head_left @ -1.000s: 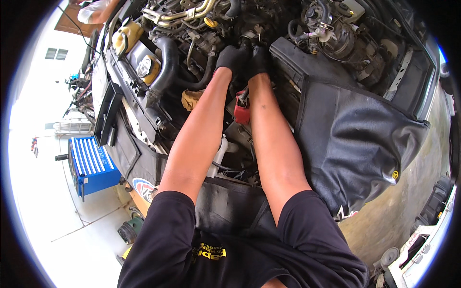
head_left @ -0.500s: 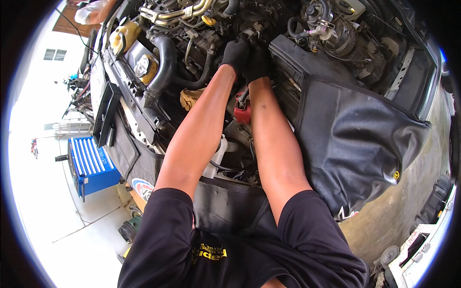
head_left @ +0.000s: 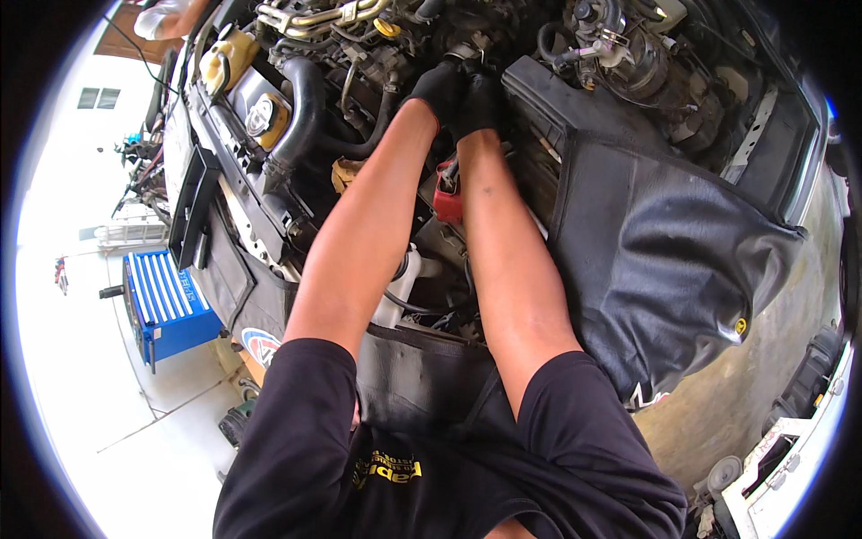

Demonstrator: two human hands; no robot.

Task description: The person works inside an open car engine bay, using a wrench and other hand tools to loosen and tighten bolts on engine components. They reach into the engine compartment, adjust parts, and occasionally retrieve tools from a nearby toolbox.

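Note:
Both my arms reach deep into a car's engine bay, and black gloves cover both hands. My left hand (head_left: 435, 92) and my right hand (head_left: 477, 103) are side by side, nearly touching, with fingers curled at a metal engine part (head_left: 462, 52) among dark components. What the fingers grip is too dark and small to make out. Under my wrists a red cover (head_left: 447, 203) sits beside my right forearm. A black box-shaped housing (head_left: 544, 94) lies just right of my right hand, and a yellow-handled dipstick (head_left: 387, 29) is up and left of my left hand.
A thick black hose (head_left: 303, 108) and a coolant reservoir cap (head_left: 262, 119) lie left. A black protective cover (head_left: 664, 260) drapes over the right fender. Near my forearms is a white bottle (head_left: 400, 292). A blue tool chest (head_left: 171, 301) stands at left; another person's arm (head_left: 184, 20) shows top left.
My view has shifted slightly. Both hands stay close together at the same metal part, which now shows a little more above the gloves.

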